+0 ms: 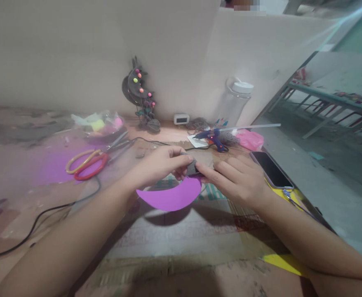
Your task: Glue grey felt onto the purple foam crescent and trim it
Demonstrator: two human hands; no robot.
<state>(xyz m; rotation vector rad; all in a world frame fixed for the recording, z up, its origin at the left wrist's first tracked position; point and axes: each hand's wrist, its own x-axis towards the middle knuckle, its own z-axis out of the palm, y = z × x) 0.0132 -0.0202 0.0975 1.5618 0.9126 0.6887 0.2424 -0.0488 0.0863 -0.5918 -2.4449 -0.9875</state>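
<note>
A purple crescent-shaped piece (171,198) hangs above the cardboard, its pointed end to the left. Dark grey yarn (192,168) covers its upper right end. My left hand (165,163) is closed, thumb and fingers pinching that grey-covered end from the left. From the right, my right hand (236,179) presses its index finger against the same end, with its other fingers curled. The thumb of my right hand is mostly hidden. A blue glue gun (210,136) with a long clear glue stick lies just beyond my hands.
Scissors (91,165) with red and yellow handles lie left, by a bowl (105,131) of colourful bits. A grey yarn-covered moon ornament (140,93) stands against the wall. A clear bottle (235,103), pink bag (250,139) and phone (272,170) are right. A black cord (41,214) crosses the left.
</note>
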